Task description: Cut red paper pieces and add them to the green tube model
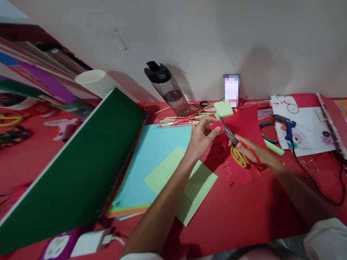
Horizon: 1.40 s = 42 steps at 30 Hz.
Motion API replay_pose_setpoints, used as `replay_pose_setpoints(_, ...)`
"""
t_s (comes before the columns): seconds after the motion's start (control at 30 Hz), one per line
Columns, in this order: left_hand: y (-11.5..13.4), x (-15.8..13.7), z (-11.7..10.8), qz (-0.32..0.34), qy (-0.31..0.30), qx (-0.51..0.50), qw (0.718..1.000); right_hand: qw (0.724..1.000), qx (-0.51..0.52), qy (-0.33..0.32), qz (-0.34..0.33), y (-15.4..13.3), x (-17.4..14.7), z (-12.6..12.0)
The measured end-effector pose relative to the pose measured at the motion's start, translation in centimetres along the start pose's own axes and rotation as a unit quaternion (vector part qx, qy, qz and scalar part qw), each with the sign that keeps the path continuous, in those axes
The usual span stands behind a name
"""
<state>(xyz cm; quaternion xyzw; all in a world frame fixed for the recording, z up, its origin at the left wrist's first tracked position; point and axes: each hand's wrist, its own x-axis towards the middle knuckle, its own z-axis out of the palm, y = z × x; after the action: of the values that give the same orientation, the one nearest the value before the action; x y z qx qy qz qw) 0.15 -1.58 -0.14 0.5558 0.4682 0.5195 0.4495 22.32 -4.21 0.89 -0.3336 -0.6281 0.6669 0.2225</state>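
Observation:
My left hand (204, 134) pinches a small piece of red paper (218, 126) between thumb and fingers. Against that piece lie the blades of a pair of scissors (229, 134), with one yellow and one red handle. My right hand (245, 148) is closed around the scissor handles; the exact blade opening is hard to make out. Beneath both hands spreads a larger red paper sheet (248, 121). Several small cut red paper strips (227, 172) lie on it, nearer to me. Beside my left forearm are light green sheets (200, 184) on top of a light blue sheet (154, 144).
A green board (81, 159) stands tilted at the left. Behind my hands are a water bottle (169, 90), thin sticks (179, 121) and a phone (231, 91) against the wall. At the right, a blue glue gun (289, 127) trails its black cord (314, 186) across the red table (233, 216).

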Motion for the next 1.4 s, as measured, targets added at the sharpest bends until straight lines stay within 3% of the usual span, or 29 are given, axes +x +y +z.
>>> replay_pose_setpoints(0.5,0.2,0.1,-0.1,-0.009,-0.025,0.001,1.0,0.99,-0.143,0.011,-0.002,-0.6,0.0,-1.1)
replay_pose_setpoints(1.07,0.6,-0.1,-0.1,-0.021,-0.058,-0.016,0.998,0.993,-0.119,-0.001,0.015,0.5,0.2,-1.7)
replay_pose_setpoints(1.4,0.6,-0.1,-0.3,-0.026,-0.073,-0.046,0.996,0.984,-0.178,0.003,0.017,0.3,-0.1,-2.2)
